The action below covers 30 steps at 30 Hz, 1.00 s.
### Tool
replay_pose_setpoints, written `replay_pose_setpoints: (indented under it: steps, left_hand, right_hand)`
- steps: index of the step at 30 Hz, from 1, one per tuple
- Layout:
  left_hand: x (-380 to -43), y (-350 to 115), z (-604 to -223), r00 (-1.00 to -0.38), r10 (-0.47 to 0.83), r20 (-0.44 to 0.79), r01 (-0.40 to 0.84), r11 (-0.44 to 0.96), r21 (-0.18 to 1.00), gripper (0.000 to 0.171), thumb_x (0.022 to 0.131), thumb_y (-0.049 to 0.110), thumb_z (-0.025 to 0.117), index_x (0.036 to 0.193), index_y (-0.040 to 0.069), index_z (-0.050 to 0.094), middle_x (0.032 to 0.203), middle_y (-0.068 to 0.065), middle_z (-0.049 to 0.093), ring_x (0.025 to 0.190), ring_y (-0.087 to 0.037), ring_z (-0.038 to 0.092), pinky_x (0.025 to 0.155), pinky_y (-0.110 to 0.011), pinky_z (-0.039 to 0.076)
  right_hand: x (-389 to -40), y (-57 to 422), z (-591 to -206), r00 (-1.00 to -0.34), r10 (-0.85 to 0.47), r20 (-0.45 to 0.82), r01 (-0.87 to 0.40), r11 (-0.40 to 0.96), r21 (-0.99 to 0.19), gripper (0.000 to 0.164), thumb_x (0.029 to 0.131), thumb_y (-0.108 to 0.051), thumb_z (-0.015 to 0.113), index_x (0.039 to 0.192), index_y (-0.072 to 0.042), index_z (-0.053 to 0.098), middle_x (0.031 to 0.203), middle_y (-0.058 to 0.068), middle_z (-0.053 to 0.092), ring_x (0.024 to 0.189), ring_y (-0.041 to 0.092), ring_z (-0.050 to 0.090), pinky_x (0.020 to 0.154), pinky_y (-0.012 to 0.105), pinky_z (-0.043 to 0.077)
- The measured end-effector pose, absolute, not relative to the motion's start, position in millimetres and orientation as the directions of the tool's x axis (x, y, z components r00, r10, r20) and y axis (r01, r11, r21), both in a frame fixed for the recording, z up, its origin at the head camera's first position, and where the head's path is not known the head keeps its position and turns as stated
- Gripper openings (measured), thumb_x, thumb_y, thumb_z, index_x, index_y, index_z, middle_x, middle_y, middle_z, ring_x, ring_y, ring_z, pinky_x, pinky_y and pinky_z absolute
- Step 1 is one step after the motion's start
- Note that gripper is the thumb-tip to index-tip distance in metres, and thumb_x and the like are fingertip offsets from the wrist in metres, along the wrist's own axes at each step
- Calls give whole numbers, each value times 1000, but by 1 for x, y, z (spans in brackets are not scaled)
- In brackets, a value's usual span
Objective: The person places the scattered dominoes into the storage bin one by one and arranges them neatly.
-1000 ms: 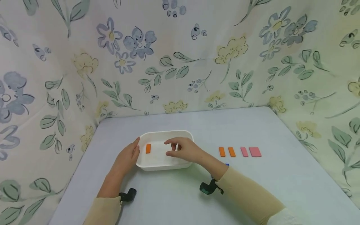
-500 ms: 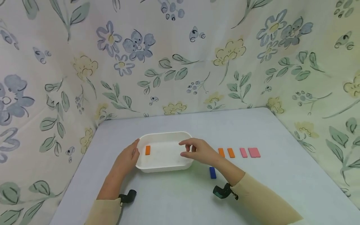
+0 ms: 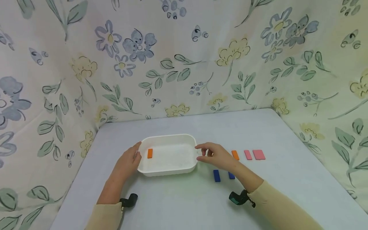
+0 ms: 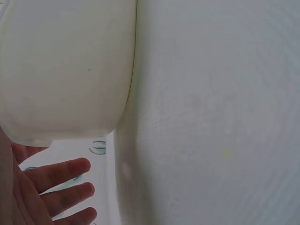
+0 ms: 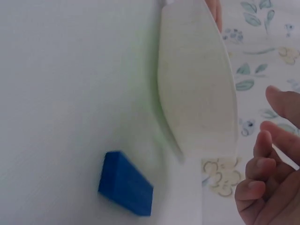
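Observation:
A white, shallow, rounded tray (image 3: 169,174) stands on the table with one orange rectangular block (image 3: 150,153) inside, near its left end. My left hand (image 3: 127,162) touches the tray's left end, its fingers extended along the outside; in the left wrist view several fingers (image 4: 58,174) are spread out beside the tray wall. At the opposite end my right hand (image 3: 214,155) hovers close by the rim, with thumb and index finger apart and nothing between them. The right wrist view shows its other fingers loosely bent. Close by that hand lies a blue block (image 3: 217,175).
Right of the tray lie a second blue block (image 3: 231,175), partly covered by my right forearm, an orange block (image 3: 235,155), a narrow pink block (image 3: 248,155) and a pink square (image 3: 259,154). A floral cloth (image 3: 178,92) hangs behind the table.
My right hand has moved right, from over the tray's inside to its right end. Its moving arm has uncovered the blue blocks and now hides one orange block. My left hand stays put.

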State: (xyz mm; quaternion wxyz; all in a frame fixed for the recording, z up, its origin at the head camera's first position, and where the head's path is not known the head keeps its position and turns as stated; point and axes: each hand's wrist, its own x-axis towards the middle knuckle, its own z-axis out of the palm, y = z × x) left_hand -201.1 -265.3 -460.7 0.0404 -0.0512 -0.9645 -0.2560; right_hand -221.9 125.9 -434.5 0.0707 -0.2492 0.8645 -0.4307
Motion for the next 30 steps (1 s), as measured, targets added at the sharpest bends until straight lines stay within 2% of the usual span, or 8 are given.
replay_pose_setpoints:
  steps: [5, 12, 18, 23, 30]
  left_hand:
    - [-202, -267, -461, -993, 75, 94, 111, 868, 485, 55, 106, 21, 40, 157, 5, 31, 155, -21, 39, 142, -42, 35, 114, -58, 29]
    - [-203, -267, -464, -989, 79, 126, 131, 864, 486, 54, 105, 20, 41, 156, 5, 33, 154, -21, 40, 141, -41, 37, 113, -58, 31]
    - [-202, -266, -464, -989, 84, 123, 134, 860, 492, 55, 105, 21, 42, 156, 5, 32, 155, -20, 40, 141, -41, 36, 113, -58, 31]
    - [-202, -266, -463, -992, 76, 106, 119, 860, 496, 55, 106, 22, 41, 157, 6, 31, 156, -20, 37, 142, -41, 34, 114, -58, 29]
    - [-202, -266, -462, -991, 79, 110, 123, 860, 495, 54, 106, 20, 41, 156, 4, 32, 156, -21, 37, 142, -42, 34, 114, -58, 29]
  right_hand:
    - [-219, 135, -438, -859, -504, 92, -378, 501, -779, 50, 89, -35, 78, 131, -11, 66, 92, -3, 58, 74, 19, 54, 55, 23, 46]
    - [-214, 153, -446, -872, -481, 91, -359, 502, -787, 45, 88, -30, 79, 129, -18, 67, 91, -3, 58, 74, 18, 54, 55, 23, 45]
    - [-206, 175, -451, -883, -466, 48, -324, 532, -782, 50, 88, -35, 78, 132, -15, 65, 91, -2, 58, 74, 18, 53, 56, 25, 45]
    - [-201, 192, -458, -877, -481, 1, -299, 543, -785, 54, 88, -35, 79, 132, -8, 64, 87, 0, 56, 66, 16, 50, 52, 23, 41]
    - [-194, 202, -468, -884, -464, -53, -249, 564, -788, 54, 86, -33, 81, 131, -8, 64, 81, 1, 53, 61, 12, 46, 50, 22, 35]
